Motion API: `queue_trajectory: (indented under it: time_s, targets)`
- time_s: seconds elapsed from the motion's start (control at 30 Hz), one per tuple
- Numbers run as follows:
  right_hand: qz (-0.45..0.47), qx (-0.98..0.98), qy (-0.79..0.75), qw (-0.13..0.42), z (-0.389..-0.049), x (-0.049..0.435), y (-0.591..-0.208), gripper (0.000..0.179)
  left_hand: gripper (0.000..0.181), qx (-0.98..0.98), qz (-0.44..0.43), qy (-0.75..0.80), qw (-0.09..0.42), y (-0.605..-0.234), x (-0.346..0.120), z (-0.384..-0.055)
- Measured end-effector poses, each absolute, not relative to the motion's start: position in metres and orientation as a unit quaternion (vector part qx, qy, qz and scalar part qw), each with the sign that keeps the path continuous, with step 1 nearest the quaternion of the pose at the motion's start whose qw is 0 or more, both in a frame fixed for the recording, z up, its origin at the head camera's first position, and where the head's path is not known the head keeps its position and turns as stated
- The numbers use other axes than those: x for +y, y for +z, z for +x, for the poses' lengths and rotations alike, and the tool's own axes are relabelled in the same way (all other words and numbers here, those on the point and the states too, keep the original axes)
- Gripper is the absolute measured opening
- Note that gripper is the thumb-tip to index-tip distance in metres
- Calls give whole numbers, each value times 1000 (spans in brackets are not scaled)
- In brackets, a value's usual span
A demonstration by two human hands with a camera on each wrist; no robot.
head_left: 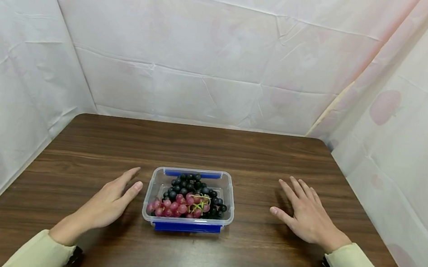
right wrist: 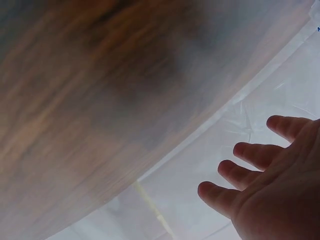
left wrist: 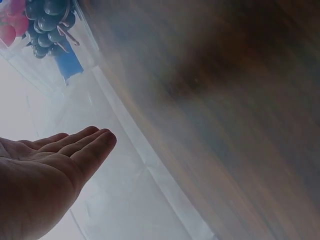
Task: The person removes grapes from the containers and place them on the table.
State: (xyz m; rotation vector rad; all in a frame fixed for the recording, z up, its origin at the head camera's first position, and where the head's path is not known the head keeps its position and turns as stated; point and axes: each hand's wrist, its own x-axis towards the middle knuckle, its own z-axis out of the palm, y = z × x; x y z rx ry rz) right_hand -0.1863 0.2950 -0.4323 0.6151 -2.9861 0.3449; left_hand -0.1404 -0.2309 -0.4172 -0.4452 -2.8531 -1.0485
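While the left hand (head_left: 109, 198) and the right hand (head_left: 306, 217) are held out with fingers extended and uncurled, a clear plastic box (head_left: 190, 222) sits on the wooden table (head_left: 270, 260) between them. It holds dark grapes (head_left: 185, 186), mostly toward the back and right, and red grapes (head_left: 174, 207) at the front. The left fingers are just beside the box, not touching it; the right fingers, spread, are well apart from it.
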Motion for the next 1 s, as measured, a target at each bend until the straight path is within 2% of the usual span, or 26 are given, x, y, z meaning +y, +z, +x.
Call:
queue_trajectory:
  time_s: [1.0]
  targets:
    - [224, -966, 127, 36, -182, 287, -430, 85, 62, -925, -182, -331, 37, -425, -216, -150]
